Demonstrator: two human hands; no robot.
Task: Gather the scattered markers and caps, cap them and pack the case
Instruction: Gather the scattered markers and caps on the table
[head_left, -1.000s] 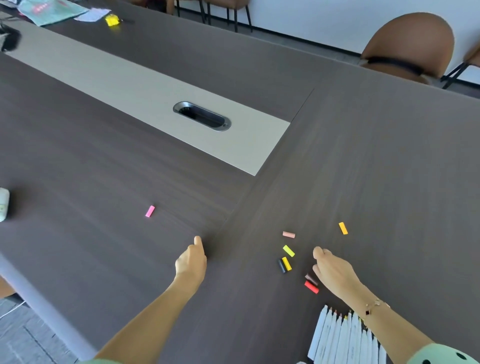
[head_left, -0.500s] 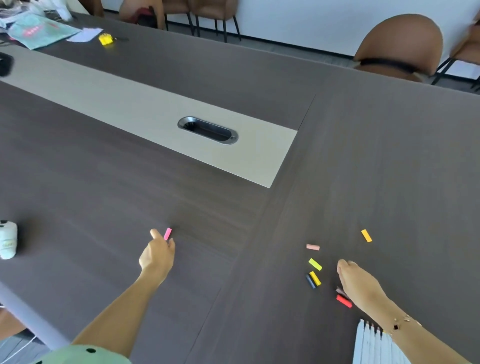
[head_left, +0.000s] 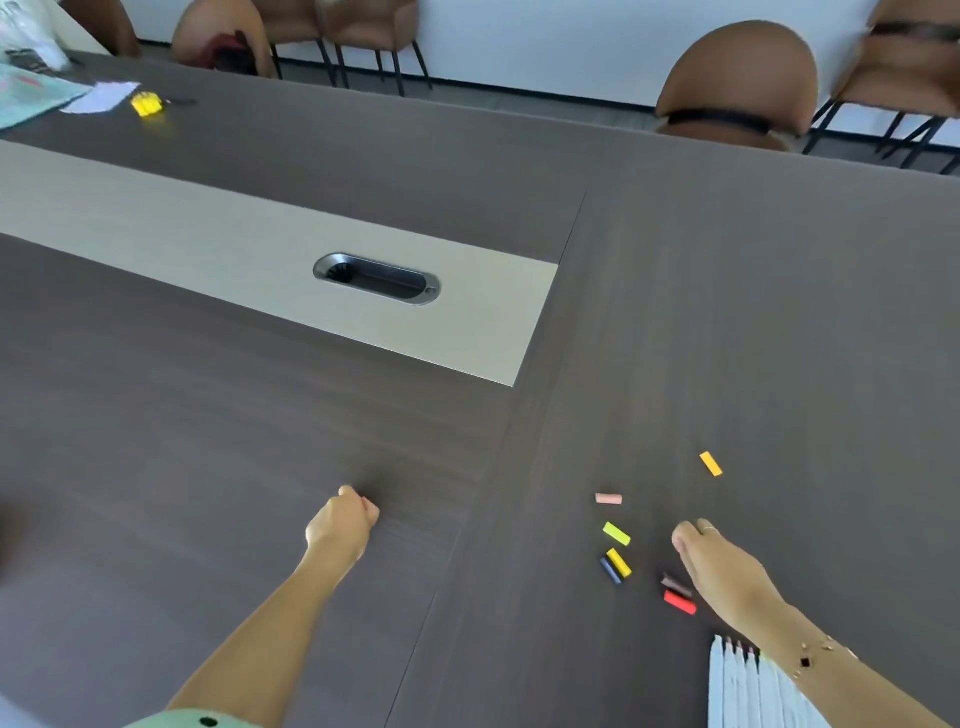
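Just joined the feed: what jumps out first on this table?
A scatter of small coloured marker caps on the dark wood table, just left of the right hand. The left hand is fisted at centre. White markers lie side by side at bottom right.

Cable grommet (head_left: 376, 279) at table (head_left: 727, 312) centre; brown chairs (head_left: 737, 88) at 1 o'clock; papers (head_left: 98, 97), yellow object (head_left: 145, 103) at 10.

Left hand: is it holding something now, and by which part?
The left hand is curled into a fist with something pink just showing at its fingertips. What it is, or where it is gripped, cannot be told.
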